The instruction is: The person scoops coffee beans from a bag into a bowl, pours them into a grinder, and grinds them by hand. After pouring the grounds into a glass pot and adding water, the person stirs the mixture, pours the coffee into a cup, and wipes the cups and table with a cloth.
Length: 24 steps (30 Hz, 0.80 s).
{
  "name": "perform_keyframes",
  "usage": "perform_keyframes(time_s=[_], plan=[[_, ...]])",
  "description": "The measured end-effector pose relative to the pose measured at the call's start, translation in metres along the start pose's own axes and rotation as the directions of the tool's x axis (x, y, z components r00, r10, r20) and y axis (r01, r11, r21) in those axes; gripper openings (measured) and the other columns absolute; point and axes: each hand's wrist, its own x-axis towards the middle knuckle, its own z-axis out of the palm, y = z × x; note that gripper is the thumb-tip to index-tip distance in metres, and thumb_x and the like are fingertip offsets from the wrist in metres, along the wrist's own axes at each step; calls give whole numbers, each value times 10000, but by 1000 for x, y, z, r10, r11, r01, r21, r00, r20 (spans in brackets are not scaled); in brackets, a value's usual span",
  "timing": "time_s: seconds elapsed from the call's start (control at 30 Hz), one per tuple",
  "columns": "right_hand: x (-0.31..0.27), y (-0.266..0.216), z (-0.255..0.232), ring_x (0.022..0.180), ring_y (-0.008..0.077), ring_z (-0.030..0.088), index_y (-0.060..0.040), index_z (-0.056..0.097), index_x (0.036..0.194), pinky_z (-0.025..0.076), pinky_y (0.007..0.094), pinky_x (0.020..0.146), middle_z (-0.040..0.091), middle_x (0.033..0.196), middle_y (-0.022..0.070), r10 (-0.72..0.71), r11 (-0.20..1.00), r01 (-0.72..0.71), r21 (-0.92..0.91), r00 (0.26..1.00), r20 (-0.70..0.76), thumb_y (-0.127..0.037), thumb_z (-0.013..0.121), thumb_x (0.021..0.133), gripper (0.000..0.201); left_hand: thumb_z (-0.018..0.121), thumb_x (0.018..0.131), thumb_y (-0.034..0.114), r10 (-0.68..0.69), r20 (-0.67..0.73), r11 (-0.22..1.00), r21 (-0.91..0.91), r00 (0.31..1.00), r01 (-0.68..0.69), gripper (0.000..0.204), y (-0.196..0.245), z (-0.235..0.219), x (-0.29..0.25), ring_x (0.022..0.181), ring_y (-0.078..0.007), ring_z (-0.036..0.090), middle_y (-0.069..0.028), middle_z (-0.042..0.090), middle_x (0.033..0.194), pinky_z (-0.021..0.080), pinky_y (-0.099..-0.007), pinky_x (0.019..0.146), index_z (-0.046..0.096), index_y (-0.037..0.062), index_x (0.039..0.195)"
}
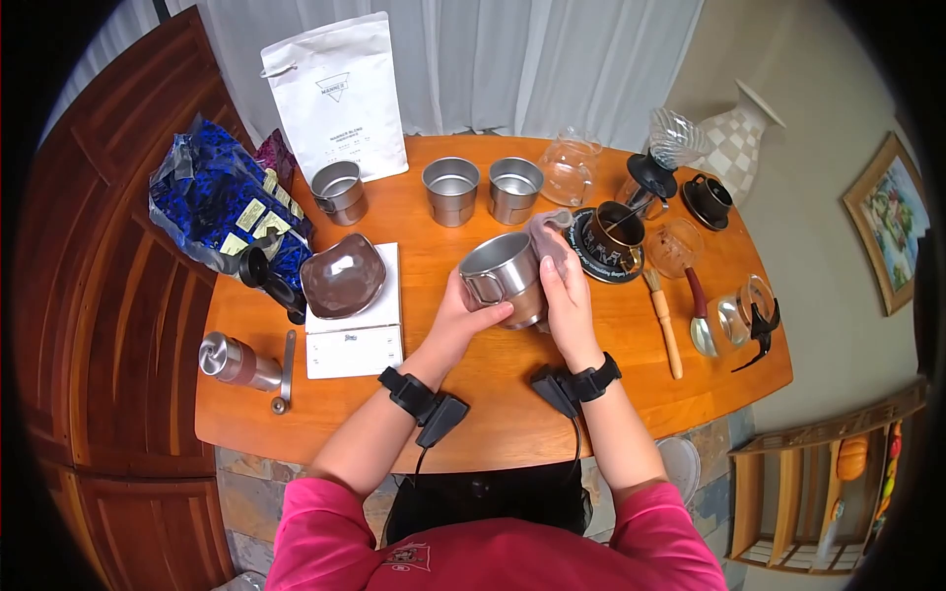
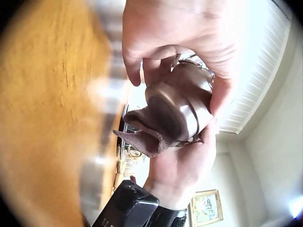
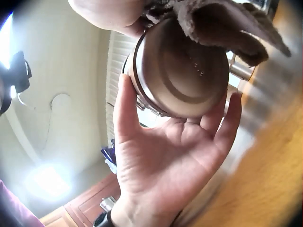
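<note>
My left hand point(image 1: 455, 320) point(image 2: 189, 28) point(image 3: 165, 161) grips a metal mug point(image 1: 498, 258) point(image 2: 177, 106) point(image 3: 184, 71), its thumb along the near side. The mug is tilted above the middle of the table, its mouth facing up and left in the head view. At its right side my right hand point(image 1: 569, 310) point(image 2: 177, 168) point(image 3: 111, 12) holds a grey-brown cloth point(image 1: 545, 234) point(image 2: 144, 139) point(image 3: 227, 26) against it. Both wrist views show the mug's base beside the loose cloth folds. Part of the right hand's fingers is hidden by cloth and mug.
Behind stand several metal mugs point(image 1: 451, 192) and a white bag point(image 1: 340, 98). A brown bowl point(image 1: 343, 276) rests on a white scale point(image 1: 355, 353) at left, near a grinder point(image 1: 239, 361). On the right are a black-brown cup point(image 1: 619, 225), a brush point(image 1: 666, 330) and a glass pot point(image 1: 724, 323).
</note>
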Motion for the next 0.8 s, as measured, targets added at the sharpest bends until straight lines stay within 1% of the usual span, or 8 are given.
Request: perform_keyframes(time_s=[0.03, 0.3, 0.37, 0.43, 0.53, 0.73, 0.77, 0.8], plan=[[1, 0, -3, 1246, 197, 370, 23, 403, 1284, 270, 327, 1041, 429, 1321, 138, 42, 999, -42, 1, 998, 55, -177, 417, 948, 391, 692, 762, 113, -14, 3, 1000, -24, 1000, 14, 691, -1, 0, 0, 1156, -191, 430, -100, 413, 1241, 375, -338, 971, 255, 31, 1292], [-5, -16, 7, 1108, 382, 412, -75, 536, 1171, 289, 437, 985, 501, 1134, 177, -279, 839, 376, -392, 918, 283, -113, 533, 813, 360, 615, 807, 100, -20, -148, 987, -161, 989, -4, 605, -3, 1, 0, 1137, -206, 443, -115, 397, 1230, 399, -342, 944, 230, 59, 1273], [-10, -23, 11, 1080, 367, 415, -94, 557, 1147, 287, 445, 969, 503, 1079, 163, -274, 753, 451, -480, 877, 394, -112, 544, 792, 355, 571, 825, 82, -80, -199, 988, -148, 977, 51, 560, 1, 0, 1, 1133, -206, 448, -112, 403, 1222, 413, -333, 928, 231, 75, 1270], [-13, -30, 16, 1046, 337, 419, -122, 590, 1107, 287, 447, 942, 499, 1003, 135, -247, 687, 494, -533, 849, 468, -129, 563, 764, 344, 538, 869, 135, -12, -184, 991, -132, 983, -12, 462, -3, -4, 2, 1130, -204, 467, -101, 432, 1225, 428, -332, 921, 289, 93, 1256], [-13, -28, 18, 1022, 331, 425, -112, 592, 1097, 288, 438, 937, 491, 970, 123, -297, 641, 527, -558, 841, 452, -125, 565, 755, 343, 510, 891, 140, 17, -114, 987, -155, 993, -34, 419, -7, -12, 4, 1130, -194, 475, -90, 458, 1220, 425, -336, 925, 317, 92, 1259], [-8, -15, 7, 1084, 361, 434, -84, 559, 1136, 296, 443, 973, 510, 1079, 164, -331, 791, 409, -455, 912, 243, -95, 522, 796, 342, 561, 862, 112, 16, -42, 980, -199, 999, -24, 508, -2, -8, 3, 1150, -181, 440, -100, 426, 1251, 380, -337, 961, 275, 62, 1278], [-6, -14, 4, 1113, 365, 441, -69, 543, 1157, 313, 403, 989, 501, 1153, 184, -262, 872, 318, -372, 946, 193, -128, 501, 837, 329, 565, 863, 116, 45, -43, 980, -193, 998, -53, 510, -1, -6, 3, 1153, -181, 436, -105, 424, 1254, 372, -340, 967, 272, 56, 1277], [-3, -7, 1, 1120, 287, 463, -50, 513, 1193, 333, 334, 979, 507, 1185, 158, -248, 910, 275, -310, 961, 123, -177, 489, 887, 332, 568, 864, 120, 74, -44, 979, -187, 996, -81, 513, -1, -4, 3, 1156, -181, 432, -109, 421, 1257, 365, -343, 973, 270, 49, 1276]])
